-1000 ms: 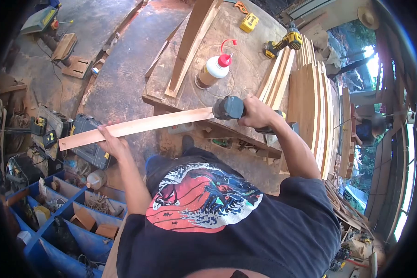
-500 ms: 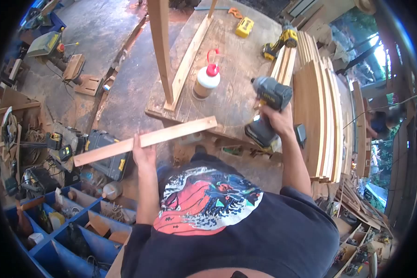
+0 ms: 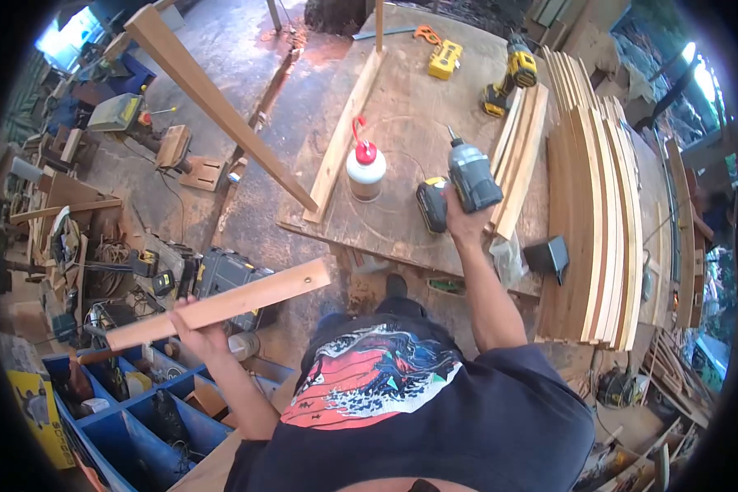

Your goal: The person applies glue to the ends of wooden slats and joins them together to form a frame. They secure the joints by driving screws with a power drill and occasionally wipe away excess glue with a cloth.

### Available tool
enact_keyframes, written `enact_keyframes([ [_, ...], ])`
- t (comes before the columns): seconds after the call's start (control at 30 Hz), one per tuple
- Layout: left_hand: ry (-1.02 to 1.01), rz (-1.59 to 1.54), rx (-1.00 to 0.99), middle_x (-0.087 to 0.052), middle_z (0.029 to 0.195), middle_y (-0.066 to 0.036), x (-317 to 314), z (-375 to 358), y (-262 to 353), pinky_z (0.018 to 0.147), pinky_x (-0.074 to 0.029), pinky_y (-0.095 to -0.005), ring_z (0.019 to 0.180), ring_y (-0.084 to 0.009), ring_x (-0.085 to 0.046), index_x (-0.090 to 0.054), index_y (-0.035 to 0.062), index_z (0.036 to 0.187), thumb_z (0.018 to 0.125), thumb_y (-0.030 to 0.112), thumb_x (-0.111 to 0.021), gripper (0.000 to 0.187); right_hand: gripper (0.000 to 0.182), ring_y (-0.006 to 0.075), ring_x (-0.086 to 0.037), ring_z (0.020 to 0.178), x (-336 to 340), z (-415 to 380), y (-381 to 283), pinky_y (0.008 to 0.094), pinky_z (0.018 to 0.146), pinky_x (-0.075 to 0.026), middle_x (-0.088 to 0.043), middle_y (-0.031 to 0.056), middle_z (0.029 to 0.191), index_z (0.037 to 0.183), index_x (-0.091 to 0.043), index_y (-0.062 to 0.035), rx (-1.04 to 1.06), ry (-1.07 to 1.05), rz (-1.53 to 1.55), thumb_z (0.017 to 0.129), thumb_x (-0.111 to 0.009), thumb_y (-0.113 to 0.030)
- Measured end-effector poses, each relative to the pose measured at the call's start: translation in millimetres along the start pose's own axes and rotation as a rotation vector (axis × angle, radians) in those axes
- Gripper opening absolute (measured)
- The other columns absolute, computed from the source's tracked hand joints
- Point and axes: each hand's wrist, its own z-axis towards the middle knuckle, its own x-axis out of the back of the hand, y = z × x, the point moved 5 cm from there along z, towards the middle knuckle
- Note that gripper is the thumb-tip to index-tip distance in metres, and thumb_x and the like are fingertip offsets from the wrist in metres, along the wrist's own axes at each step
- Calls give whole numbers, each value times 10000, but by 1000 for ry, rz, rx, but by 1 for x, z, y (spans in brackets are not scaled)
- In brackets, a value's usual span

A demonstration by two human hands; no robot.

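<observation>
My left hand (image 3: pixel 201 338) pinching pale, flat wooden strip (image 3: pixel 250 298) between thumb and fingers; small dark spot near its right end. Strip slanted in air, off near side of worn brown wooden workbench (image 3: pixel 414 168). My right hand (image 3: pixel 467 225) wrapped round grip of grey-and-black cordless driver (image 3: pixel 473 179), bit pointing away from me. White plastic bottle with red cap (image 3: pixel 366 172) upright on bench, left of driver.
</observation>
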Motion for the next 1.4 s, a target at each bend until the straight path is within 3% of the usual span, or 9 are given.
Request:
enact_keyframes([
  [0.33, 316, -102, -209, -596, 822, -37, 91, 10, 43, 817, -552, -371, 800, -196, -609, -549, 103, 864, 1002, 294, -659, 261, 603, 384, -595, 1108, 13, -68, -34, 499, 1033, -425, -615, 199, 1166, 1380, -476, 36, 7, 141, -494, 824, -694, -47],
  [0.47, 453, -20, -302, -573, 735, -33, 109, 31, 67, 694, -534, -340, 698, -185, -582, -568, 93, 818, 979, 278, -699, 278, 504, 377, -514, 1220, -48, -134, -92, 554, 1087, -362, -589, 186, 1217, 1178, -633, 15, 419, -612, -440, 682, -704, -33],
  [0.77, 280, 462, -379, -579, 729, -75, 101, 77, 85, 628, -525, -314, 637, -165, -568, -577, 15, 845, 995, 175, -649, 231, 471, 418, -496, 1353, -219, -76, -59, 689, 1157, -257, -608, 193, 1399, 1335, -644, -11, 1260, -1242, -1747, 950, -528, -256],
  [0.87, 252, 625, -374, -586, 732, -86, 104, 76, 88, 608, -520, -314, 622, -171, -573, -580, -15, 855, 993, 131, -634, 208, 414, 424, -569, 1283, -237, -67, -68, 720, 1137, -255, -656, 182, 1350, 1300, -695, -70, 910, -1567, -1910, 968, -543, -267],
  [0.93, 201, 689, -417, -587, 729, -88, 117, 84, 84, 595, -517, -315, 612, -174, -575, -585, -24, 860, 988, 117, -637, 198, 358, 391, -634, 1205, -243, -64, -32, 733, 1036, -356, -714, 138, 1258, 1213, -752, -113, 1007, -1562, -1924, 951, -596, -300],
  [1.03, 126, 802, -456, -591, 726, -90, 126, 88, 81, 572, -512, -317, 595, -175, -577, -593, -36, 865, 985, 100, -642, 188, 426, 259, -729, 993, -245, -22, -42, 478, 800, -546, -772, 78, 1068, 1080, -792, -132, 366, -1673, -1850, 693, -860, -295],
  [1.17, 180, 708, -406, -598, 718, -82, 106, 84, 87, 561, -507, -311, 593, -164, -582, -598, -36, 859, 992, 113, -651, 207, 519, 322, -725, 965, -219, 64, -198, 440, 791, -570, -755, 129, 1004, 1117, -745, -73, 34, -1300, -1412, 648, -838, -275],
  [1.27, 182, 712, -368, -605, 721, -79, 93, 87, 87, 560, -506, -306, 600, -155, -584, -593, -36, 857, 998, 121, -653, 220, 511, 321, -728, 927, -181, 143, -293, 413, 820, -580, -744, 152, 986, 1078, -708, -71, 205, -640, -1191, 666, -804, -357],
  [1.4, 83, 689, -365, -610, 726, -77, 79, 97, 80, 567, -510, -303, 602, -152, -582, -591, -33, 854, 996, 123, -661, 222, 371, 189, -730, 968, -142, 193, -393, 384, 813, -597, -742, 68, 1045, 1200, -682, -100, 218, -396, 54, 924, -730, -344],
])
